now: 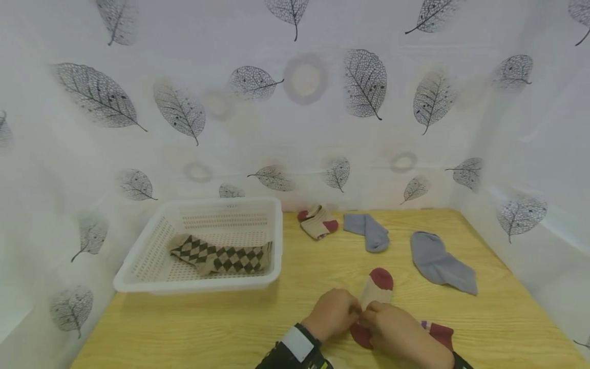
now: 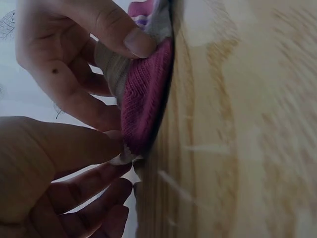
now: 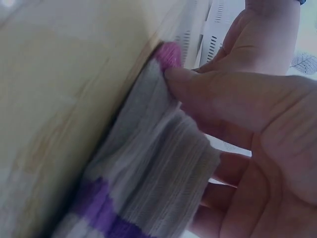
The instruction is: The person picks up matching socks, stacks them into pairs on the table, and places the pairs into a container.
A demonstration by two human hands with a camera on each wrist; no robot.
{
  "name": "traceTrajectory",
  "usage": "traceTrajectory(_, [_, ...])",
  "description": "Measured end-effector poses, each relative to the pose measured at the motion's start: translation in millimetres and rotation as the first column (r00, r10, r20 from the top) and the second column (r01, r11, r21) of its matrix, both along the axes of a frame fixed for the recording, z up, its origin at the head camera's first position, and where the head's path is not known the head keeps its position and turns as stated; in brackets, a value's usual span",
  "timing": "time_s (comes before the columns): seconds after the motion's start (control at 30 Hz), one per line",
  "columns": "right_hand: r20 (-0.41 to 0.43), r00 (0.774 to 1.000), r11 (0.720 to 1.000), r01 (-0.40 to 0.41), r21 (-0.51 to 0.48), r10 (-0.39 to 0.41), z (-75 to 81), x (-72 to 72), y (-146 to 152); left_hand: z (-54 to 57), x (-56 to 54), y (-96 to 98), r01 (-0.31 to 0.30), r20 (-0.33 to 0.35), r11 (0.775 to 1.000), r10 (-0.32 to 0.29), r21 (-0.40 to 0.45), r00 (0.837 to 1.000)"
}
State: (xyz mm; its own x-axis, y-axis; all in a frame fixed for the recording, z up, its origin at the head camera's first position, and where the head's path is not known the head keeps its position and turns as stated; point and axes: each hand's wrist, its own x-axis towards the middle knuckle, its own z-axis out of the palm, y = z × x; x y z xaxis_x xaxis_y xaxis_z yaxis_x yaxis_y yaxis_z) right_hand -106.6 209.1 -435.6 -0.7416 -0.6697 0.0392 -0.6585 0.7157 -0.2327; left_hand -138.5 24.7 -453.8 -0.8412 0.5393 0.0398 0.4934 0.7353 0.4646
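A beige sock (image 1: 375, 293) with a dark red toe, a dark red heel and a purple-striped cuff lies on the table in front of me. My left hand (image 1: 334, 311) pinches its edge beside the red heel (image 2: 146, 94) between thumb and finger. From the other side my right hand (image 1: 398, 330) grips the sock, thumb on the fabric next to the heel. The ribbed beige part (image 3: 173, 173) and purple band (image 3: 94, 206) show close up in the right wrist view. In the head view, the hands hide the sock's middle.
At the left, a white plastic basket (image 1: 198, 284) contains a brown-and-beige argyle sock (image 1: 235, 259). Toward the back lie a folded beige-and-red sock (image 1: 317, 224) and a bent grey-blue sock (image 1: 371, 230). Another grey-blue sock (image 1: 440, 261) lies at the right. Leaf-print curtains (image 1: 304, 128) surround the table.
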Motion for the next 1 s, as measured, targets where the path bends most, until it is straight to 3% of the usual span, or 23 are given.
traceTrajectory(0.13, [0.001,1.0,0.999,0.027,-0.022,-0.027,-0.9,0.8,5.8,-1.9,0.9,-1.3,-0.044,0.015,0.999,0.043,0.017,0.999])
traceTrajectory(0.23, [0.049,0.994,0.995,0.098,-0.033,-0.096,-0.5,1.7,10.1,-0.8,3.7,-5.3,-0.08,0.013,0.997,0.08,0.003,0.997])
traceTrajectory(0.37, [0.19,0.951,0.968,0.252,-0.008,-0.246,1.3,-0.2,16.4,4.4,10.7,-12.1,-0.146,-0.023,0.986,0.145,-0.085,0.989])
traceTrajectory(0.43, [0.211,0.932,0.954,0.299,0.013,-0.295,1.3,-1.5,20.3,7.9,15.4,-15.9,-0.188,-0.039,0.971,0.184,-0.145,0.982])
traceTrajectory(0.53, [0.16,0.939,0.952,0.304,0.026,-0.304,-0.2,-2.1,25.5,10.8,22.2,-22.7,-0.25,-0.078,0.946,0.238,-0.206,0.968])
traceTrajectory(0.6, [0.122,0.95,0.957,0.288,0.03,-0.289,-1.1,-2.8,27.5,10.6,25.1,-27.8,-0.277,-0.097,0.94,0.262,-0.201,0.96])
traceTrajectory(0.8, [0.091,0.965,0.969,0.247,0.008,-0.247,-1.4,-5.5,24.6,13.2,24.6,-41.9,-0.243,-0.017,0.964,0.243,-0.104,0.97])
traceTrajectory(0.87, [0.084,0.964,0.967,0.254,0.006,-0.254,-1.1,-6.1,23.7,14.2,22.7,-44.0,-0.226,-0.027,0.969,0.225,-0.095,0.974])
traceTrajectory(0.93, [0.117,0.948,0.955,0.296,0.018,-0.296,-0.5,-6.6,23.9,14.2,20.5,-45.4,-0.212,-0.044,0.974,0.209,-0.081,0.977])
traceTrajectory(1.0, [0.173,0.918,0.934,0.354,0.045,-0.356,-0.1,-7.1,25.1,13.7,17.4,-46.8,-0.181,-0.068,0.982,0.177,-0.057,0.982])
